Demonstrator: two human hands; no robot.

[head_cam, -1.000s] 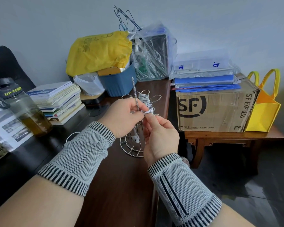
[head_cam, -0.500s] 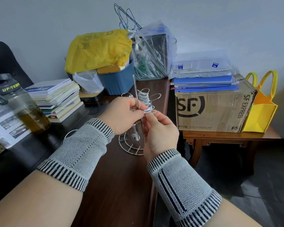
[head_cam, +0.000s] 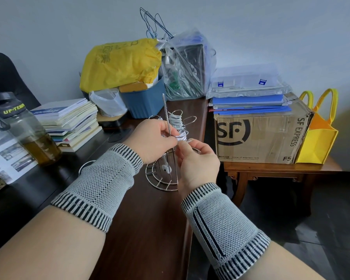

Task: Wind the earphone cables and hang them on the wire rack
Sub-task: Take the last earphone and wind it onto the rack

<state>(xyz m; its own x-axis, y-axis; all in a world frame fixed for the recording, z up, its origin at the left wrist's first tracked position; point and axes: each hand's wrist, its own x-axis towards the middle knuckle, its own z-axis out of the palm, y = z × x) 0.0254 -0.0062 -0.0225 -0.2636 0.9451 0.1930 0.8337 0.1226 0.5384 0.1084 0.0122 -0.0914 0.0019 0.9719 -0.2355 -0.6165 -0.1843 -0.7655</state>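
Note:
A silver wire rack (head_cam: 160, 179) stands on the dark wooden table, its round base showing between my wrists. A coil of white earphone cable (head_cam: 175, 123) hangs on one of the rack's looped arms. My left hand (head_cam: 152, 140) pinches the thin twisted upright stem (head_cam: 166, 112) and the cable just below the coil. My right hand (head_cam: 197, 165) meets it from the right, fingertips closed on the white cable end. A white earbud (head_cam: 166, 169) dangles inside the rack. Another loop of white cable (head_cam: 85, 165) peeks out behind my left wrist.
An olive-tinted water bottle (head_cam: 31, 136) and a stack of books (head_cam: 71, 122) sit to the left. A blue tub (head_cam: 144, 101), yellow bag (head_cam: 119, 64) and clear plastic bag (head_cam: 187, 65) crowd the back. A cardboard box (head_cam: 259, 136) and yellow tote (head_cam: 317, 138) occupy the side table on the right.
Both hands stay pinched together at the rack's stem with only small finger shifts. The view has drifted slightly; the coil and rack have not moved.

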